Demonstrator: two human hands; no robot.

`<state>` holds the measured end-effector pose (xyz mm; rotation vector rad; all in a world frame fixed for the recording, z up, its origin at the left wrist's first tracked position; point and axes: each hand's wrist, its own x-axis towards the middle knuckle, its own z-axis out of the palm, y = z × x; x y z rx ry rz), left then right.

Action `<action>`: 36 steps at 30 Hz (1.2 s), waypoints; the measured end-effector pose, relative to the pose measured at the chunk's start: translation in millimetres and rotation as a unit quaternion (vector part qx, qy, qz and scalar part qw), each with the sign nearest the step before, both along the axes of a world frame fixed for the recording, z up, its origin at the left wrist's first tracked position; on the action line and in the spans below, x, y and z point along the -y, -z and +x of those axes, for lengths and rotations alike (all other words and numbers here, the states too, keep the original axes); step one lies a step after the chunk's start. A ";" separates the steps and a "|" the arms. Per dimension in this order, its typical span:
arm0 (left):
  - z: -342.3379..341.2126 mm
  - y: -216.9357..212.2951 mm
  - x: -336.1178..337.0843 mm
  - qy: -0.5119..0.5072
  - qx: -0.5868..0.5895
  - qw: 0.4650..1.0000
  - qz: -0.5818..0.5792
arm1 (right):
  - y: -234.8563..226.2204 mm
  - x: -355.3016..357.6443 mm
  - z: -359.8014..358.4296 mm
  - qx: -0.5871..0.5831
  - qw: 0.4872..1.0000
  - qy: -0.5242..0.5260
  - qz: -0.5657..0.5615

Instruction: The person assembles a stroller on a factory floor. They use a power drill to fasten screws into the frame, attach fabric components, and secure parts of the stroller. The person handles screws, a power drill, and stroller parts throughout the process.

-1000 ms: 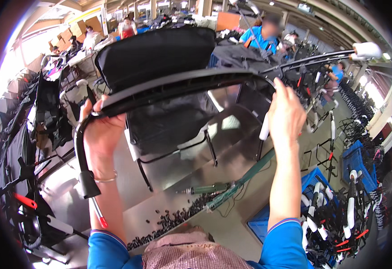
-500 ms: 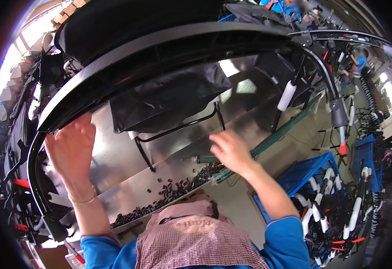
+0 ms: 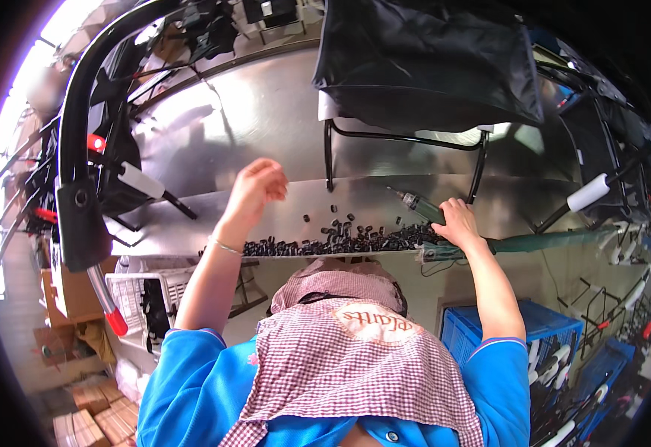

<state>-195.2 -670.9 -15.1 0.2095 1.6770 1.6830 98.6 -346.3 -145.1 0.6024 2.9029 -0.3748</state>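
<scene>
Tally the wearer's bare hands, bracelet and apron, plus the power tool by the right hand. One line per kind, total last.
Hands: 2 (left hand, right hand)
Bracelet: 1
Apron: 1
Power tool: 1
Total: 5

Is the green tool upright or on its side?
The tool is on its side, seen lengthwise, pointing leftward, right hand at its rear.

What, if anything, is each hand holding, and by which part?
The right hand is on the rear end of the green electric screwdriver; whether it grips cannot be told. Nothing shows in the loosely curled left hand.
</scene>
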 end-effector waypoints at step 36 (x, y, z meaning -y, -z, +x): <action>-8.3 14.4 -7.3 -0.061 0.026 0.979 0.191 | -143.5 196.1 -85.8 -0.080 0.815 0.126 -0.560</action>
